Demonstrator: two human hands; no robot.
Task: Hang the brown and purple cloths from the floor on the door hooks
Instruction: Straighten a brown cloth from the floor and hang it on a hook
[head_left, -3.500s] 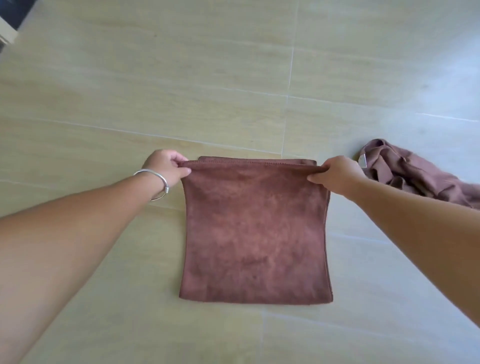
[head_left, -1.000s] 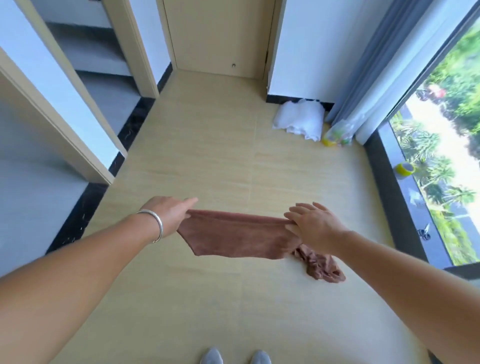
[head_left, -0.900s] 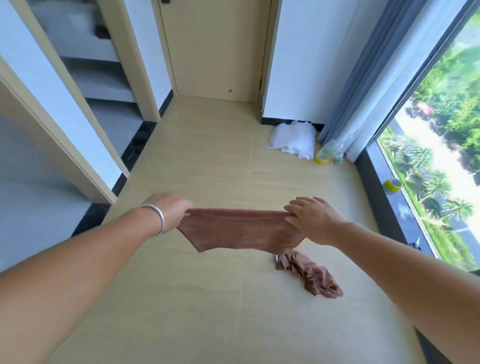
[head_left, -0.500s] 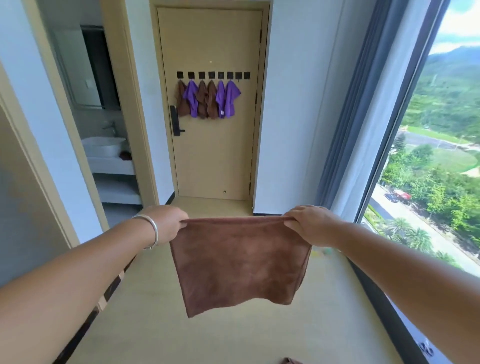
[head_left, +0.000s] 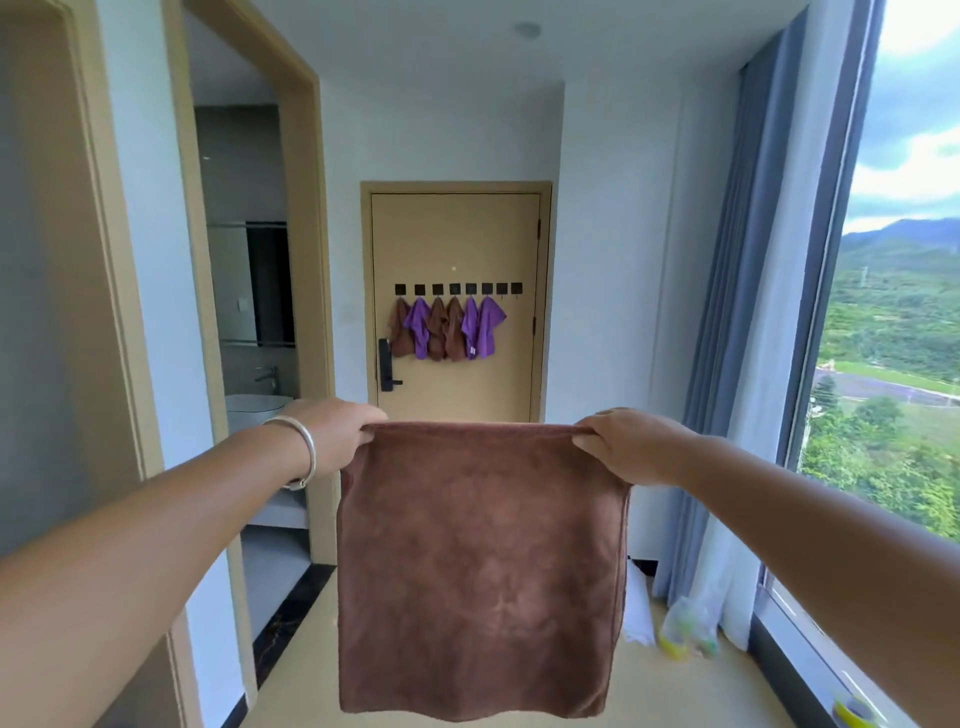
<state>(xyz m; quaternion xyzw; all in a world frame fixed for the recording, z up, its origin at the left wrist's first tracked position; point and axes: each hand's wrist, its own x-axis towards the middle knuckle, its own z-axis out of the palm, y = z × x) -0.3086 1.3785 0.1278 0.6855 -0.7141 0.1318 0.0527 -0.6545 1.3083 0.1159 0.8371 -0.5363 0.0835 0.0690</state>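
My left hand and right hand pinch the soft brown square cloth spread; next I carry it to a free black door hook.

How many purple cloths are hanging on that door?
3, in the row of six cloths under the door hooks: one second from left, two at the right end. Folds could hide another.

a white basin sits through the left doorway; grey curtains hang beside the big window.
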